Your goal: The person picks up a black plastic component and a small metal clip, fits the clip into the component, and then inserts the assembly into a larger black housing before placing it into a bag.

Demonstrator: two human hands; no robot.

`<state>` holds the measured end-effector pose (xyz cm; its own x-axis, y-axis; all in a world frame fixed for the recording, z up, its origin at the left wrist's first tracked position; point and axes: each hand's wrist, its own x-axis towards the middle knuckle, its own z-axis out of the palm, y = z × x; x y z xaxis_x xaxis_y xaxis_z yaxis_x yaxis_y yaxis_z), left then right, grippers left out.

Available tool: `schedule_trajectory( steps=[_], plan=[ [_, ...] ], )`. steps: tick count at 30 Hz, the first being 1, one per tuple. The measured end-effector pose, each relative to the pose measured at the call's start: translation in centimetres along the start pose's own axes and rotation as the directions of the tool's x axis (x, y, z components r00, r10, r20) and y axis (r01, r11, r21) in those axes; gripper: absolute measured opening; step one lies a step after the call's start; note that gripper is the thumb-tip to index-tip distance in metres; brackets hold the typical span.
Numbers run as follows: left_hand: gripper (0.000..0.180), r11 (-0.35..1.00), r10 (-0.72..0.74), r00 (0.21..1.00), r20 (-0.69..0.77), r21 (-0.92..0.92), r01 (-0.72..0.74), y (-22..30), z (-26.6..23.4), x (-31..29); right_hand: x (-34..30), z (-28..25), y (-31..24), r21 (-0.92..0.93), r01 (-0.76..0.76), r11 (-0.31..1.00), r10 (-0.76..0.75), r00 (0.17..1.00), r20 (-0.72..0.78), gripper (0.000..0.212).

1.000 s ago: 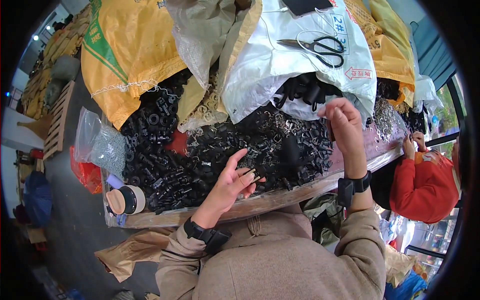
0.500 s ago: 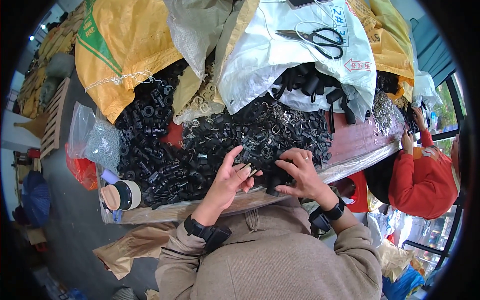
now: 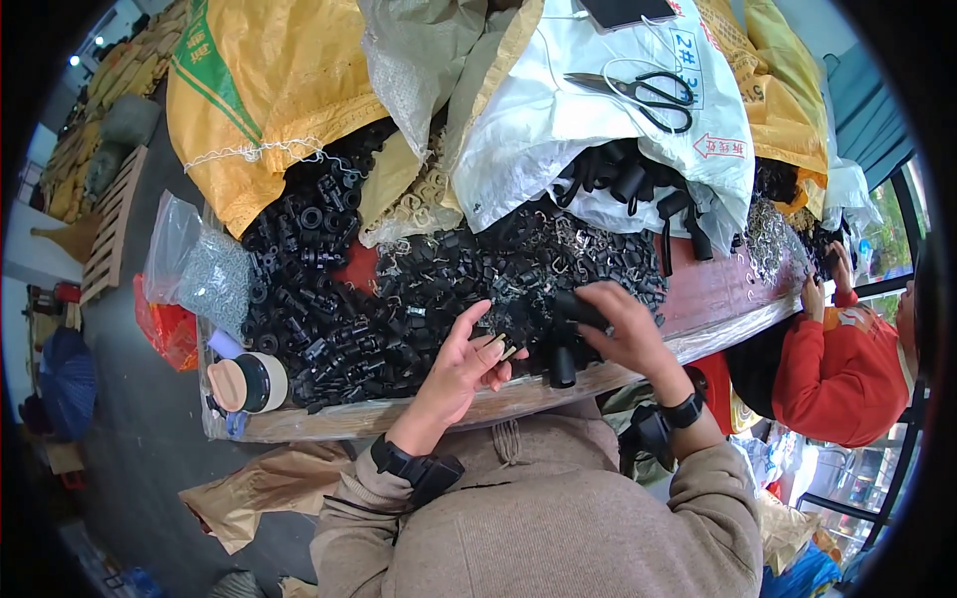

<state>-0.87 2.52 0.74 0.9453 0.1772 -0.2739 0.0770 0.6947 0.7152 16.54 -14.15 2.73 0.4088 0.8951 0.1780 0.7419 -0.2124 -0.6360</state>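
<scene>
The right hand is clamped on a short black plastic tube-shaped fitting at the near edge of the red-topped work table, fingers wrapped over its upper end so that its open lower end points toward the person; the left hand sits just to the left of it, fingers together in a pinch on what looks like a small pale metal clip (too small to be sure of its shape); both hands hover over the near fringe of the spread heap of small black plastic parts mixed with bits of wire. To do this joining step well, as I judge it, the fitting should be held steady and turned so its opening faces the left fingertips; the small piece should be brought in squarely, not at a slant; the work should stay over the table, since a dropped piece would vanish into the heap. Farther off lie black-handled scissors on a white woven sack, and at the near left a roll of tan tape.
</scene>
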Motion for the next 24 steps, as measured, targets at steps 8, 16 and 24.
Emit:
schedule_trajectory(
  steps=[8,16,24],
  plan=[
    [0.064,0.999,-0.015,1.0,-0.026,-0.037,0.014,0.3,-0.5,0.3,3.0,-6.2,-0.8,0.413,-0.04,0.91,0.131,0.972,-0.193,0.039],
    [0.063,0.999,-0.036,0.999,-0.023,-0.028,0.036,0.8,-0.1,0.7,5.4,-5.0,1.0,0.917,0.224,0.331,0.371,0.862,-0.344,0.043],
    [0.062,0.999,0.009,1.0,-0.009,-0.049,-0.009,1.6,0.2,0.2,3.5,-3.2,-0.8,0.833,-0.348,0.431,0.379,0.907,0.183,0.034]
  ],
)
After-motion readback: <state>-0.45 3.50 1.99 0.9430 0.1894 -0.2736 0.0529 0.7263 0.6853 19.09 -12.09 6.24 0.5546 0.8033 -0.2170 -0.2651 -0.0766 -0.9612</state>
